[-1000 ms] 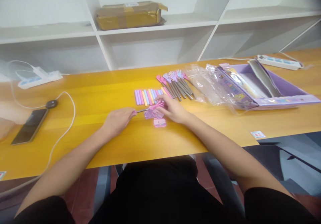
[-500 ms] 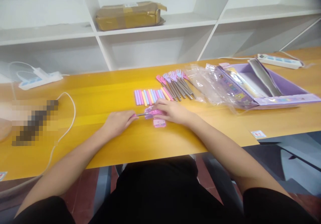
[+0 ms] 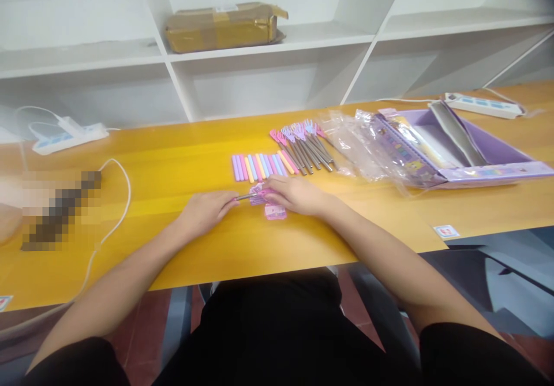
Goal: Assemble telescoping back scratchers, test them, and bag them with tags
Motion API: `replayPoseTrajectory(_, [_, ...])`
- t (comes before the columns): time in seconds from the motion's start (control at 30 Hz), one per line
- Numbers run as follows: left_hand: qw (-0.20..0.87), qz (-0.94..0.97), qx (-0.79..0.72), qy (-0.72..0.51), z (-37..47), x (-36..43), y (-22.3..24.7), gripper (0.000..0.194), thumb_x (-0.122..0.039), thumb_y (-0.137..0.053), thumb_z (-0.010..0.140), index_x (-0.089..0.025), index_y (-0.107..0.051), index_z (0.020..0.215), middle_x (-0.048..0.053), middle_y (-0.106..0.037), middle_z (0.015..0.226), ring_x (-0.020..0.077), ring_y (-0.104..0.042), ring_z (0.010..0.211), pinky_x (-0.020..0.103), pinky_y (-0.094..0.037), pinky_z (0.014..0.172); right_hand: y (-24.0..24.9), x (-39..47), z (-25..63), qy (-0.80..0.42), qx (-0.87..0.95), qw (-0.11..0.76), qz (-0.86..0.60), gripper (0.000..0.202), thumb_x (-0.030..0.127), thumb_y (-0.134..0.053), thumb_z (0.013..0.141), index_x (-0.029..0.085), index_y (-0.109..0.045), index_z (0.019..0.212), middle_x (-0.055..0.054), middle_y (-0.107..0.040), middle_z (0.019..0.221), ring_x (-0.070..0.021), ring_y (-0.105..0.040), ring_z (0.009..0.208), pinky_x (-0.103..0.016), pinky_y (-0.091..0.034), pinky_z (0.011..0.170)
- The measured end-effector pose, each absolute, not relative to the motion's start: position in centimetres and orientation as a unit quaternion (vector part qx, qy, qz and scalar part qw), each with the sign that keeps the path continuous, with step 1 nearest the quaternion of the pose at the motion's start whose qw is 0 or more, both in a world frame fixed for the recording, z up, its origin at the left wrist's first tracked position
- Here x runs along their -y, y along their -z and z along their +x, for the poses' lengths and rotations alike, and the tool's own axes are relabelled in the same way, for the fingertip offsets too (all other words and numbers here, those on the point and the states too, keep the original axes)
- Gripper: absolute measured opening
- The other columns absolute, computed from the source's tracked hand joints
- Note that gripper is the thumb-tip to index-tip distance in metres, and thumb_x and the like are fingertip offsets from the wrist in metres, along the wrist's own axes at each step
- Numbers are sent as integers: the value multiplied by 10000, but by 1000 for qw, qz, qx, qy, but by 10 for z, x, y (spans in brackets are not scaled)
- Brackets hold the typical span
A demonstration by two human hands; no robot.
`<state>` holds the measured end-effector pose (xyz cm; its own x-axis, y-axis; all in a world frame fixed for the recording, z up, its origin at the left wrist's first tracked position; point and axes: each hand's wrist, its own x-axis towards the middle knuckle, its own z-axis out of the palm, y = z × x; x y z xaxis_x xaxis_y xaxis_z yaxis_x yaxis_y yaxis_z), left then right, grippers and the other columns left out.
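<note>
the yellow table [image 3: 303,247] spans the scene. the purple box [image 3: 497,172] sits at right. fanned metal rods [image 3: 309,146] lie at the far side; pastel sticks [image 3: 259,168] lie in a row, left of them. the right hand [image 3: 298,194], fingers narrowed, holds the pink end of one metal rod [image 3: 246,196]; the left hand [image 3: 208,208] pinches its left end. the pink case [image 3: 276,212] lies on the near side of the rod.

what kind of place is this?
Probably an office or small workroom, hard to say which: long wooden table, open white shelving behind it, power strips along the back.
</note>
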<state>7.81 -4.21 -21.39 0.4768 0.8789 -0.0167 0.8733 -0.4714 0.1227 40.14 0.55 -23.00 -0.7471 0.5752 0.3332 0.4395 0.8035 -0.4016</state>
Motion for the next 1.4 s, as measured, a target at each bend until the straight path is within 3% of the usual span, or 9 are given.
replayPoseTrajectory(0.27, [28, 860, -509, -30, 81, 42, 210, 418, -421, -475, 1251, -226, -814, 1398, 104, -869, 1339, 322, -831, 1205, 383, -598, 883, 229, -5, 398, -154, 919, 226, -283, 466, 558, -429, 1274, 210, -723, 1178, -111, -798, 1141, -235, -711, 921, -349, -486, 803])
replayPoseTrajectory(0.47, [34, 854, -516, -56, 79, 41, 209, 441, -438, -470, 1252, -270, -819, 1462, 87, -868, 1404, 320, -848, 1197, 402, -611, 904, 228, -5, 397, -127, 909, 225, -326, 464, 514, -385, 1281, 208, -733, 1290, -129, -814, 1255, -269, -755, 1041, -359, -497, 859])
replayPoseTrajectory(1.0, [2, 849, -524, -62, 78, 35, 202, 443, -450, -456, 1249, -302, -833, 1428, 85, -889, 1323, 300, -849, 1141, 357, -564, 798, 225, -8, 393, -87, 909, 226, -338, 524, 497, -319, 1290, 208, -756, 1274, -118, -825, 1241, -260, -755, 1019, -361, -452, 818])
replayPoseTrajectory(1.2, [-1, 851, -520, -76, 79, 32, 201, 468, -457, -430, 1248, -287, -837, 1405, 98, -883, 1307, 298, -834, 1127, 355, -560, 793, 220, -8, 390, -75, 904, 234, -349, 582, 551, -277, 1291, 214, -746, 1216, -110, -817, 1163, -250, -711, 932, -363, -419, 786])
replayPoseTrajectory(1.4, [-13, 837, -542, -70, 59, 26, 193, 476, -470, -413, 1239, -280, -844, 1309, 72, -886, 1306, 299, -828, 1103, 376, -565, 799, 214, -14, 408, -90, 888, 261, -368, 665, 635, -214, 1278, 219, -724, 1186, -132, -794, 1178, -286, -725, 1002, -389, -458, 814])
